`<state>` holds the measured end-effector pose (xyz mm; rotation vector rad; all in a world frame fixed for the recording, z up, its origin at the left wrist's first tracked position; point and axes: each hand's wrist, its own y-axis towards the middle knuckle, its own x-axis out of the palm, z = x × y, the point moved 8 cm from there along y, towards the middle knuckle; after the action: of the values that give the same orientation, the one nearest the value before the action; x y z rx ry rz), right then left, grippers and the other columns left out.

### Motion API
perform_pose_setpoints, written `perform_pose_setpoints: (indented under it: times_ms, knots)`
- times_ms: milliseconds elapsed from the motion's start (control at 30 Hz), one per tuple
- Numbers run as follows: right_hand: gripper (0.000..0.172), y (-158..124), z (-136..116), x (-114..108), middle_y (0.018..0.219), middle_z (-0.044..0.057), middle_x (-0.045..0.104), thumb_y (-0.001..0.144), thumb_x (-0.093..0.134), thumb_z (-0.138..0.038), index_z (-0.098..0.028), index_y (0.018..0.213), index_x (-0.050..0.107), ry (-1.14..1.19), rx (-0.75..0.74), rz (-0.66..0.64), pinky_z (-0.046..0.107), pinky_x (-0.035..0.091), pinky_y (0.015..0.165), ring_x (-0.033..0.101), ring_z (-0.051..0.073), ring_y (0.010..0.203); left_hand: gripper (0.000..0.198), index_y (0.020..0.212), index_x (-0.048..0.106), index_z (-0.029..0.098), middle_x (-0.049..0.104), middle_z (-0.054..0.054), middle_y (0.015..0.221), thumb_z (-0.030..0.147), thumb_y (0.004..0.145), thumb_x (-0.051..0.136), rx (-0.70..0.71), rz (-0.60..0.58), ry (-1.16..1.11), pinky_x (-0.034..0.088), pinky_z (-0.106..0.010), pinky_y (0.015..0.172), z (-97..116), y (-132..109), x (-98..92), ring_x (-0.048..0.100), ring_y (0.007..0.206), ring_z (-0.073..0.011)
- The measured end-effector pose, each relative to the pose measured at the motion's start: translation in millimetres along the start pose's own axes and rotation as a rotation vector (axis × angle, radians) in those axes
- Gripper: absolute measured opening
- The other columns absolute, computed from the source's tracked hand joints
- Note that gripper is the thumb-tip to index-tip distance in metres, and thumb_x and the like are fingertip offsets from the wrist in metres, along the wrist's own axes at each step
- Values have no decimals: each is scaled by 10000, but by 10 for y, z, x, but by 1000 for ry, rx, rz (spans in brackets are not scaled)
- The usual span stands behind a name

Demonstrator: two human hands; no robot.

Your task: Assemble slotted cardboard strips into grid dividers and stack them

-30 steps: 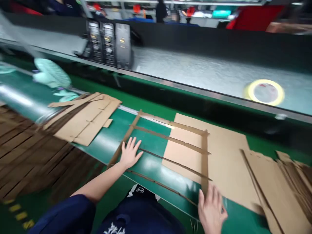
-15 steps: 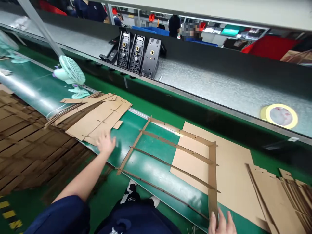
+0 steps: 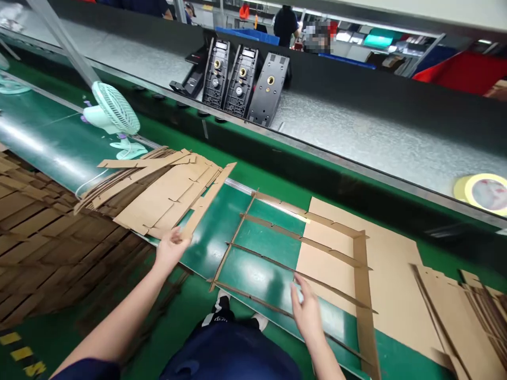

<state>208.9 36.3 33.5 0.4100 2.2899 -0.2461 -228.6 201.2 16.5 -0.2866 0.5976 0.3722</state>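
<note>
My left hand (image 3: 173,249) grips the near end of a slotted cardboard strip (image 3: 209,199), which slants away beside a pile of flat slotted cardboard (image 3: 158,198). To the right, a partly assembled cardboard divider grid (image 3: 362,295) stands on the green bench, two cross strips joined by several long ones. Its right part lies over a flat cardboard sheet (image 3: 396,279). My right hand (image 3: 307,303) hovers over the grid's near part, fingers apart, with nothing in it.
Stacked cardboard (image 3: 47,237) fills the lower left. A mint fan (image 3: 114,113) stands on the bench. Black housings (image 3: 241,84) and a yellow tape roll (image 3: 485,191) sit on the metal conveyor shelf behind. More cardboard strips (image 3: 455,316) lie at right. People work in the background.
My left hand has taken hold of a cardboard strip and drawn it away from the pile. My right hand has left the grid's right near corner and moved left over the grid.
</note>
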Motion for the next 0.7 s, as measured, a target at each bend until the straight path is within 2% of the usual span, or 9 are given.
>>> perform_pose_setpoints:
  times_ms: [133, 200, 267, 333, 400, 500, 567, 633, 700]
  knots:
    - [519, 26, -865, 501, 1231, 105, 616, 909, 406, -428, -189, 1369, 431, 285, 75, -345, 342, 517, 842, 600, 220, 1071, 673, 1201, 558, 177, 608, -87, 1030, 514, 632, 683, 135, -248, -288, 526, -356, 846, 365, -821, 545, 624, 924, -208]
    - [469, 52, -1169, 580, 1169, 65, 646, 918, 410, -401, -188, 1335, 441, 339, 24, -359, 278, 514, 799, 623, 171, 988, 640, 1219, 556, 221, 592, -84, 1096, 512, 661, 676, 272, -401, -266, 522, -346, 872, 585, -1299, 831, 619, 973, -210]
    - [376, 66, -1169, 493, 990, 39, 683, 941, 343, -390, -161, 1171, 533, 328, 30, -252, 248, 502, 760, 629, 143, 863, 623, 1274, 518, 255, 571, -81, 1155, 506, 718, 643, 403, -552, -214, 515, -338, 902, 775, -1721, 1074, 609, 1022, -208]
    - [373, 8, -900, 252, 870, 39, 673, 948, 283, -388, -146, 1044, 550, 322, 87, -117, 241, 492, 729, 616, 139, 787, 630, 1356, 438, 277, 543, -86, 1231, 507, 787, 582, 533, -669, -123, 489, -349, 956, 920, -2022, 1260, 572, 1117, -213]
    - [376, -115, -458, -115, 821, 49, 661, 935, 282, -408, -142, 1013, 535, 287, 160, -3, 241, 480, 677, 601, 147, 736, 618, 1417, 362, 284, 475, -95, 1357, 498, 854, 500, 691, -708, 27, 395, -406, 1062, 1027, -2192, 1398, 445, 1284, -239]
    - [361, -326, 319, -803, 658, 26, 599, 896, 317, -458, -169, 900, 534, 32, 284, 158, 253, 423, 578, 538, 158, 602, 579, 1441, 347, 265, 269, -102, 1527, 475, 906, 418, 899, -622, 324, 175, -546, 1141, 1063, -2261, 1590, 161, 1430, -301]
    - [341, -456, 774, -1177, 608, 12, 556, 873, 330, -479, -194, 823, 510, -118, 368, 249, 264, 392, 562, 509, 163, 572, 593, 1450, 340, 249, 164, -117, 1561, 486, 910, 404, 951, -579, 489, 120, -613, 1118, 979, -2255, 1755, 74, 1439, -336]
    - [323, -560, 1103, -1344, 613, 12, 550, 865, 329, -483, -210, 785, 479, -173, 426, 280, 268, 381, 562, 510, 168, 584, 621, 1458, 328, 231, 135, -138, 1564, 510, 907, 395, 956, -578, 609, 121, -651, 1090, 844, -2252, 1919, 61, 1436, -355]
    - [307, -617, 1282, -1294, 605, 5, 543, 867, 321, -476, -218, 770, 456, -178, 434, 240, 264, 368, 547, 507, 167, 575, 640, 1460, 325, 212, 144, -152, 1559, 530, 906, 376, 948, -587, 692, 130, -666, 1076, 718, -2260, 2035, 66, 1435, -361]
